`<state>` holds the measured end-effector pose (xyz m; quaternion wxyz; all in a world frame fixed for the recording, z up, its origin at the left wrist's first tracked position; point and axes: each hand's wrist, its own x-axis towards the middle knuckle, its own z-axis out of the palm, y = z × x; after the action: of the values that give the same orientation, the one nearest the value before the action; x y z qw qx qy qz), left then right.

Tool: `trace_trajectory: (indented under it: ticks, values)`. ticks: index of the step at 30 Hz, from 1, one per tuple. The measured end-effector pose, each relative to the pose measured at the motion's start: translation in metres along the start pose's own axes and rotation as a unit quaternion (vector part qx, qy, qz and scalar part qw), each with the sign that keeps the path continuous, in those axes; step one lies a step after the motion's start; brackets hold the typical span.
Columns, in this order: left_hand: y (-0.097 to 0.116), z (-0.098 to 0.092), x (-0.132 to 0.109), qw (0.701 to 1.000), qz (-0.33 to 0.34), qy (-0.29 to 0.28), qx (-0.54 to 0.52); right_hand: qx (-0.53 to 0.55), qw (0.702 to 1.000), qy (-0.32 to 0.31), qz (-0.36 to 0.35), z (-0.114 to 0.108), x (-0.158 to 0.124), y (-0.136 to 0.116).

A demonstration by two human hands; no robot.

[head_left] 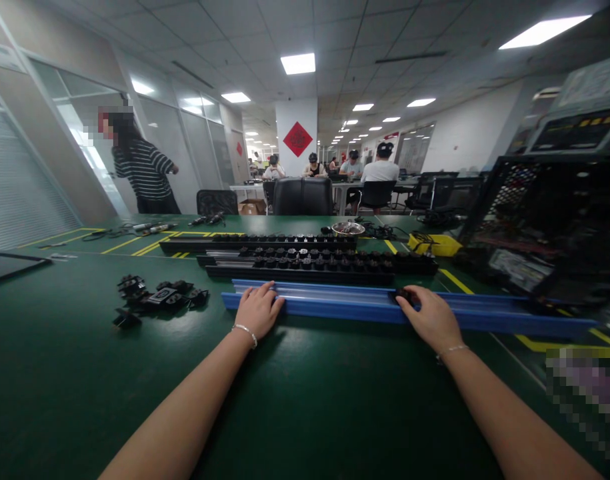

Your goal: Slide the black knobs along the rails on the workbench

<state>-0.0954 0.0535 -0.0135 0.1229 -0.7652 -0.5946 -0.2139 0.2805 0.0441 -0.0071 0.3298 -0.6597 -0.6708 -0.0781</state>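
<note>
Left hand (257, 310) flat and open on blue rail (335, 305), right hand (431, 317) curled over small black part (403, 294) on it, grip unclear, black pieces (155, 299) heaped left of left hand

Touches a long blue rail (335, 308) lying across the green surface (59, 373): left grip (257, 310) flat on its left end, right grip (432, 320) further right, fingertips on a small black part (402, 295). Just beyond, 3 black knobbed rails (309, 263). Left, a heap of black parts (155, 297). Far right, a yellow tray (435, 245).
</note>
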Motion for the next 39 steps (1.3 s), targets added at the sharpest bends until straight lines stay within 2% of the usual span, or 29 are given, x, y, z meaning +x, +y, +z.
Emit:
trace_trajectory:
  ticks: [6, 15, 21, 28, 35, 39]
  values:
    - [0.006, 0.0, 0.0, 0.999, -0.031, 0.038, -0.02, -0.004, 1.0, 0.007, -0.004, 0.002, 0.0, 0.002]
    - [0.01, 0.004, -0.014, 0.997, -0.012, 0.078, -0.002, 0.004, 1.0, 0.016, -0.013, 0.003, 0.0, 0.002]
    - [0.012, 0.007, -0.018, 0.997, -0.003, 0.078, 0.025, 0.0, 1.0, 0.016, -0.019, 0.004, 0.0, 0.002]
    - [0.011, 0.001, -0.014, 0.997, 0.001, 0.075, 0.036, -0.009, 1.0, 0.001, -0.006, 0.002, 0.0, -0.001]
    - [0.006, -0.01, -0.01, 0.994, -0.001, 0.109, 0.031, -0.01, 1.0, -0.004, -0.003, 0.003, 0.0, 0.001]
    - [0.008, -0.007, -0.008, 0.992, 0.027, 0.124, 0.001, -0.009, 1.0, 0.002, -0.003, 0.005, 0.0, 0.0]
